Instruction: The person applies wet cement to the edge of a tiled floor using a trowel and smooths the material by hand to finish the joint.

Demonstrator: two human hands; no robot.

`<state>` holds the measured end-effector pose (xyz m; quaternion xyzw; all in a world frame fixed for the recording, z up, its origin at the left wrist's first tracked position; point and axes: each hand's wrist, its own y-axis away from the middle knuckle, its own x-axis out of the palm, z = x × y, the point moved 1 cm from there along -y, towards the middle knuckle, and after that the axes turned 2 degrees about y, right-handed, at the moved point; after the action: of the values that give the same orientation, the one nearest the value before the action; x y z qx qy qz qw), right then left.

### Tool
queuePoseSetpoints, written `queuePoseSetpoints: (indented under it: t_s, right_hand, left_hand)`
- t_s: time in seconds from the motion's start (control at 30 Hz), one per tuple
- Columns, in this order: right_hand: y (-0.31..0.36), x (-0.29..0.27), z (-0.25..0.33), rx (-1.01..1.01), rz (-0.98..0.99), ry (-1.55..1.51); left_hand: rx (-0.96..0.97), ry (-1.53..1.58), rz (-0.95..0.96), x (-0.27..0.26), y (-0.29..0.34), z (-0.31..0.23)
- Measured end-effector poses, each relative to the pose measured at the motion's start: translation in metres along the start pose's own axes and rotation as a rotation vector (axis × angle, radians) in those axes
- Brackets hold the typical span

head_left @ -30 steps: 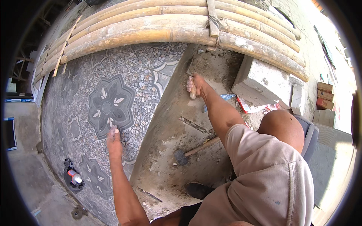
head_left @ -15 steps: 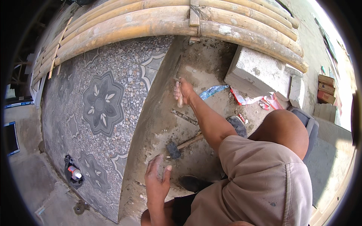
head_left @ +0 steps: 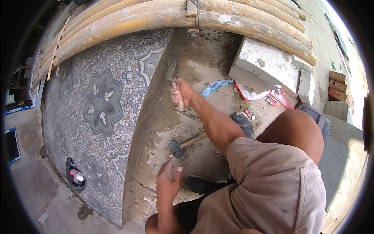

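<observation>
My right hand [head_left: 182, 93] is wrapped round the wooden handle of a trowel [head_left: 171, 71]. The trowel's metal blade points away from me, against the grey mortar side of a raised edge [head_left: 145, 126]. Below it, my left hand [head_left: 168, 180] is held up with its fingers stretched and thumb apart, empty. It is nearest to a mallet [head_left: 176, 149] with a dark head and wooden handle that lies on the dirty ground. A thin, dirt-covered strip [head_left: 187, 115] lies close under my right hand.
Left of the edge spreads a pebbled floor with a flower-patterned tile [head_left: 103, 102] and a bottle [head_left: 77, 177] in a black bag. Bamboo poles [head_left: 156, 19] cross the far side. White blocks [head_left: 265, 62], a blue wrapper [head_left: 215, 87] and red-white plastic [head_left: 255, 102] lie to the right.
My right hand and the trowel have shifted slightly left along the mortar edge, showing more of the blade. My left hand has moved a little right. The whole view has shifted slightly.
</observation>
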<state>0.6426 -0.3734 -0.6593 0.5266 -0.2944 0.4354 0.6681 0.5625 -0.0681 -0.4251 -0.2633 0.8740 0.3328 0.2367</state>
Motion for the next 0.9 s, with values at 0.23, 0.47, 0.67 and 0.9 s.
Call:
queuePoseSetpoints:
  t_s: [0.23, 0.47, 0.67, 0.9]
  right_hand:
    - [-0.005, 0.020, 0.019, -0.175, -0.269, -0.104]
    - [0.015, 0.053, -0.044, -0.057, -0.198, 0.098]
    - [-0.028, -0.011, 0.021, -0.139, -0.267, -0.084]
    - [-0.015, 0.003, 0.011, -0.046, -0.259, 0.156]
  left_hand:
    - [0.011, -0.024, 0.026, 0.007, -0.012, -0.008]
    - [-0.020, -0.030, 0.069, 0.012, 0.003, -0.003]
    - [0.029, -0.100, 0.071, 0.014, -0.004, -0.003]
    - [-0.022, -0.077, 0.096, 0.020, 0.005, 0.013]
